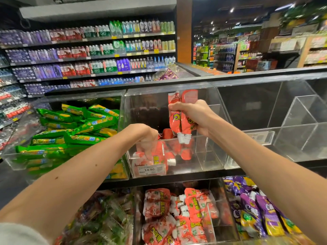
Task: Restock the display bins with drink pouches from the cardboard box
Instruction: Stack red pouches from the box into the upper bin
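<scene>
Now my right hand [192,114] is clenched round a bunch of red drink pouches [177,121], spouts hanging down, just above the clear bin [208,156] so they can drop straight in. My left hand [145,134] reaches down inside it onto the loose pouches [156,155], I guess to make room; whether it grips one I cannot tell. Below that hand, the price tag [149,169] reads 14.90. Pouch lettering is too blurred to read. No cardboard box shows.
</scene>
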{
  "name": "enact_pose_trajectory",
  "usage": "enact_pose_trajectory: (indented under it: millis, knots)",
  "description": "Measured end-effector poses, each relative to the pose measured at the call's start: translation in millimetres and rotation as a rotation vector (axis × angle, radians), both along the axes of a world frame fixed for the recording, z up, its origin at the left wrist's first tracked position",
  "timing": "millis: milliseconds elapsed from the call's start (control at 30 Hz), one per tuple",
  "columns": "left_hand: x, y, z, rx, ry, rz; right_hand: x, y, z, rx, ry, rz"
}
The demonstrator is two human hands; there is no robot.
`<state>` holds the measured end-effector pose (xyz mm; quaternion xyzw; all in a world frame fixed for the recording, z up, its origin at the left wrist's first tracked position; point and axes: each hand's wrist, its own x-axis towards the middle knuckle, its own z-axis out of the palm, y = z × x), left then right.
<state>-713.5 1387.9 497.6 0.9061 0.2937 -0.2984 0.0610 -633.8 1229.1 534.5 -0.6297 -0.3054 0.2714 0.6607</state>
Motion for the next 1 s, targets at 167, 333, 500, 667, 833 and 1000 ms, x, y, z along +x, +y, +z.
enact_pose_trajectory:
  millis: [167,333,500,667,833,1000]
  knots:
    - [-15,5,16,-0.096,-0.215,0.020,5,-3,0,0.017,-0.013,0.005]
    - [-29,-4,51,-0.603,-1.056,0.202,9,4,4,0.022,-0.097,0.035]
    - [-34,-14,79,-0.880,-1.175,0.200,18,14,19,-0.075,-0.531,0.114]
    - [-34,-16,72,-0.408,-0.949,0.092,31,15,20,-0.315,-0.782,0.326]
    - [-29,-16,56,-0.514,-0.867,0.196,39,17,12,-0.289,-0.732,0.297]
    - [-13,-15,31,-0.236,-0.672,0.093,46,17,9,-0.222,-0.688,0.233]
